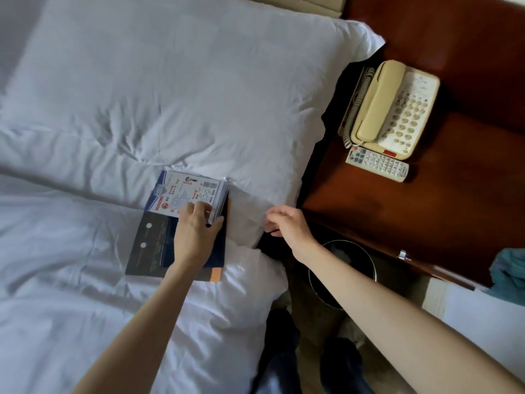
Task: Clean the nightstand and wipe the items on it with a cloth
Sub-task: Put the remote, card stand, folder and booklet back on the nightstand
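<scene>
The nightstand, of red-brown wood, is seen at the right, just beside the bed. A cream phone is set on its top, with the handset in the cradle and the coiled cord along the bed side. A white remote is laid flat against the near edge of the phone, touching it or almost so. A teal cloth is bunched at the right border, past the near corner of the nightstand; what it rests on cannot be told.

On the white bedding, near the bed's edge, a small pile is found. A printed card is held inside a clear sleeve, which lies on top. A dark folder is spread beneath it, and a notebook with an orange edge shows at the near corner.

The left hand is placed on the pile; its fingers are pressed on the card and its thumb is hooked at the sleeve's side, so the sleeve is pinched. The right hand is held above the bed's edge, with fingers loosely curled and nothing in it.

A round bin with a dark liner stands on the floor between bed and nightstand. Something white and crumpled, probably paper, is seen inside it, partly hidden by the right forearm.
</scene>
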`<state>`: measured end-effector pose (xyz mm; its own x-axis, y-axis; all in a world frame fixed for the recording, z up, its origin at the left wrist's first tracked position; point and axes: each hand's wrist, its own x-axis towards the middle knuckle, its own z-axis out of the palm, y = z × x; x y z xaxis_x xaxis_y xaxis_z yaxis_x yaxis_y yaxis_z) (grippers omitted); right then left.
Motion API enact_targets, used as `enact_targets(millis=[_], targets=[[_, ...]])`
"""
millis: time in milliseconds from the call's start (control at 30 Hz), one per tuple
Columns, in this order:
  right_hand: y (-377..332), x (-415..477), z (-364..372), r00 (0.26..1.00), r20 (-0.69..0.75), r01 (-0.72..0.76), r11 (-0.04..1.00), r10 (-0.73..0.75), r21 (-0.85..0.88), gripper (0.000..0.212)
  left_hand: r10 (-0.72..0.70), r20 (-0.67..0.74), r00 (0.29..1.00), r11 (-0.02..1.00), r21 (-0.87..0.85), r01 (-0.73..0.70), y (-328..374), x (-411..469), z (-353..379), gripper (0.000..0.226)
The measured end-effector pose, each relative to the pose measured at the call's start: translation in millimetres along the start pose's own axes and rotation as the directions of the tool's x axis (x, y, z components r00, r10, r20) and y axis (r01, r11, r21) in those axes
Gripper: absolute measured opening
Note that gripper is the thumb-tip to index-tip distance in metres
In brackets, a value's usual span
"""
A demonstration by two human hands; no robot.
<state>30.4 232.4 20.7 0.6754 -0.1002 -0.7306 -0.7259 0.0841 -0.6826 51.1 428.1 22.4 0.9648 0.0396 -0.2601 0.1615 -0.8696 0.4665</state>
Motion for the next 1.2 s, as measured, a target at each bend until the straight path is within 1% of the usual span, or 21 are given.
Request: enact_targets(millis=[100,167,233,300,333,400,467,533,567,667,733,800,833,900,967,1100,1133,1200], targets=[[-1.9,2.7,9.4,1.0,0.018,-0.007,1.0,0.007,0.007,0.014,0.038,0.041,0.998,0.998,0.053,-0.04,4.9,7.5,-0.2,0.019],[-3.6,5.1,13.0,0.999,0.044,-0.022,0.999,0.021,0.031,0.011,0.094,0.075,0.993,0.992,0.08,-0.1,7.7,7.3,-2.9,0.02],[-5.7,8.4,15.6,0.996,0.073,-0.05,0.997,0.045,0.066,0.007,0.144,0.07,0.987,0.985,0.087,-0.149,11.0,1.0,-7.2,0.021],[-7.6,11.4,17.6,0.993,0.103,-0.07,0.993,0.06,0.095,0.008,0.213,0.06,0.975,0.971,0.097,-0.218,15.1,-11.9,-11.1,0.022],[-8.6,12.7,18.1,0.991,0.116,-0.075,0.99,0.061,0.119,0.013,0.272,0.062,0.96,0.954,0.112,-0.277,17.0,-19.8,-12.0,0.022],[-10.5,14.9,16.7,0.989,0.141,-0.078,0.982,0.054,0.172,0.024,0.404,0.09,0.91,0.898,0.152,-0.413,20.3,-35.2,-12.3,0.022],[-11.5,16.1,10.0,0.988,0.151,-0.054,0.989,0.034,0.134,0.031,0.517,0.136,0.845,0.821,0.199,-0.535,23.3,-45.8,-11.2,0.02],[-12.4,14.3,-1.0,0.986,0.167,-0.016,0.996,0.002,0.084,0.033,0.616,0.176,0.768,0.729,0.24,-0.64,26.7,-49.9,-9.3,0.017],[-13.1,13.1,-7.9,0.985,0.171,0.005,0.996,-0.02,0.09,0.033,0.662,0.197,0.723,0.68,0.25,-0.69,29.2,-50.1,-7.9,0.017],[-17.6,10.2,-31.6,0.986,0.125,0.097,0.986,-0.115,0.138,0.026,0.767,0.254,0.589,0.537,0.248,-0.806,38.6,-47.3,-2.0,0.02],[-23.5,9.2,-47.9,0.983,0.079,0.151,0.973,-0.166,0.173,0.018,0.81,0.302,0.503,0.447,0.239,-0.862,45.6,-45.9,2.5,0.022],[-31.6,9.2,-66.1,0.98,0.014,0.19,0.965,-0.196,0.181,0.006,0.829,0.344,0.441,0.387,0.217,-0.896,53.2,-45.0,6.3,0.024],[-35.9,9.1,-76.4,0.977,-0.017,0.21,0.963,-0.21,0.17,0.002,0.835,0.361,0.416,0.365,0.204,-0.909,57.7,-44.5,8.3,0.025],[-42.2,8.1,-97.9,0.968,-0.056,0.251,0.96,-0.246,0.121,0.007,0.846,0.386,0.367,0.323,0.175,-0.93,67.4,-42.9,12.4,0.029],[-44.4,5.2,-118.9,0.956,-0.045,0.29,0.957,-0.289,0.02,0.013,0.851,0.409,0.329,0.293,0.151,-0.944,78.7,-41.2,17.6,0.03],[-39.0,-1.9,-158.0,0.949,0.04,0.314,0.93,-0.312,-0.192,0.014,0.845,0.451,0.287,0.236,0.168,-0.957,103.8,-38.9,29.2,0.022],[-37.1,-3.2,-167.7,0.951,0.038,0.306,0.924,-0.306,-0.229,0.014,0.844,0.457,0.279,0.223,0.174,-0.959,110.1,-38.5,32.8,0.021],[-34.1,-4.9,-188.6,0.951,-0.028,0.293,0.922,-0.309,-0.253,0.013,0.839,0.468,0.277,0.215,0.182,-0.96,123.9,-37.4,42.1,0.022]])
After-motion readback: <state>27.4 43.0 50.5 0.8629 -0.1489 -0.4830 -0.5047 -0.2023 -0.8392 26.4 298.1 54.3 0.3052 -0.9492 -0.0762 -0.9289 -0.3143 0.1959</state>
